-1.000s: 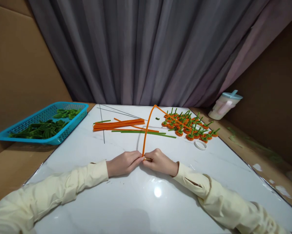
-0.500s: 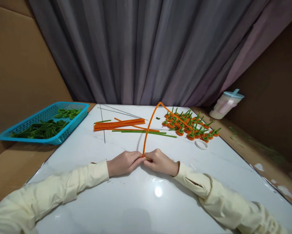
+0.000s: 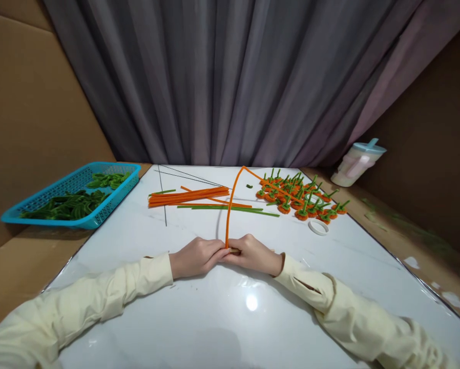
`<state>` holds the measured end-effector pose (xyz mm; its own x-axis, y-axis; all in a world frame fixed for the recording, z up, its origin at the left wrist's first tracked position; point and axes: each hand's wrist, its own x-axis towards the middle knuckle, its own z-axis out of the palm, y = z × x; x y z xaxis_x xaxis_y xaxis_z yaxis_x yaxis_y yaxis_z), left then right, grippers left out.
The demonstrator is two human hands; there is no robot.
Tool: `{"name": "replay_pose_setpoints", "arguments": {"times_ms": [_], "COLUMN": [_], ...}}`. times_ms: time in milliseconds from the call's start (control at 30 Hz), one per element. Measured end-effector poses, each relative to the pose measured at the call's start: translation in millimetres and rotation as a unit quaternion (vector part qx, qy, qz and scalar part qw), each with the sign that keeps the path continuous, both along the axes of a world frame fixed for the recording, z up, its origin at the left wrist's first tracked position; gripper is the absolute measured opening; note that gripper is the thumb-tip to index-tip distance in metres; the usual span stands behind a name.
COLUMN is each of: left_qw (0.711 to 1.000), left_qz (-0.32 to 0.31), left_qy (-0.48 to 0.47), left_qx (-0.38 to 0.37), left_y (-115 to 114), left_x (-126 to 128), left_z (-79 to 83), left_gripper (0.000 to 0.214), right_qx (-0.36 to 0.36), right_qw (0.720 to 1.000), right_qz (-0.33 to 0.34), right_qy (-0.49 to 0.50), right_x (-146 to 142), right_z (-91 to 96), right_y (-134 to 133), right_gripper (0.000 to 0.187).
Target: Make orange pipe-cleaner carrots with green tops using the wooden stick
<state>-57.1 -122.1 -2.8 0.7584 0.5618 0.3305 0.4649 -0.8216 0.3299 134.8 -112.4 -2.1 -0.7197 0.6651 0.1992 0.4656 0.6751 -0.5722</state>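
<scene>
My left hand [image 3: 199, 257] and my right hand [image 3: 255, 254] meet fingertip to fingertip above the white table, both closed. They pinch the lower end of an orange pipe cleaner [image 3: 230, 207], which rises from between them, bends sharply near the table's far edge and slants down to the right. A short tan stick-like bit [image 3: 235, 251] shows in the fingers of my right hand; most of it is hidden. Beyond the hands lies a bundle of orange pipe cleaners [image 3: 187, 197], with a few green pipe cleaners [image 3: 230, 208] in front.
Several small orange pumpkin shapes with green stems [image 3: 301, 212] stand at the right, near a white ring [image 3: 318, 227]. A blue basket [image 3: 87, 221] of green pieces sits at the left. A lidded cup [image 3: 356, 165] stands at the far right. Thin dark wires [image 3: 162, 197] lie behind.
The bend of the orange pipe cleaner has shifted a little left and down. My hands stay almost in place, the fingertips pressed slightly closer together.
</scene>
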Motion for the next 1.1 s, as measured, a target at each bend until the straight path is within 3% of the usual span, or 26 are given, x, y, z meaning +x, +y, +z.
{"name": "replay_pose_setpoints", "arguments": {"times_ms": [567,767,1100], "left_qw": [1.0,0.999,0.999], "left_qz": [-0.005,-0.022,-0.017], "left_qy": [0.007,0.008,0.006], "left_qx": [0.02,0.041,0.05], "left_y": [-0.2,0.4,1.6], "left_x": [0.0,-0.2,-1.4], "left_z": [1.0,1.1,-4.1], "left_gripper": [0.028,0.027,0.028], "right_qx": [0.034,0.037,0.023], "right_qw": [0.999,0.999,1.0], "right_qz": [-0.01,0.004,0.016], "right_qy": [-0.035,-0.036,-0.005], "right_x": [0.4,1.8,2.0], "right_z": [2.5,4.0,1.1], "right_y": [-2.3,-4.4,-3.1], "right_gripper": [0.019,0.061,0.049]}}
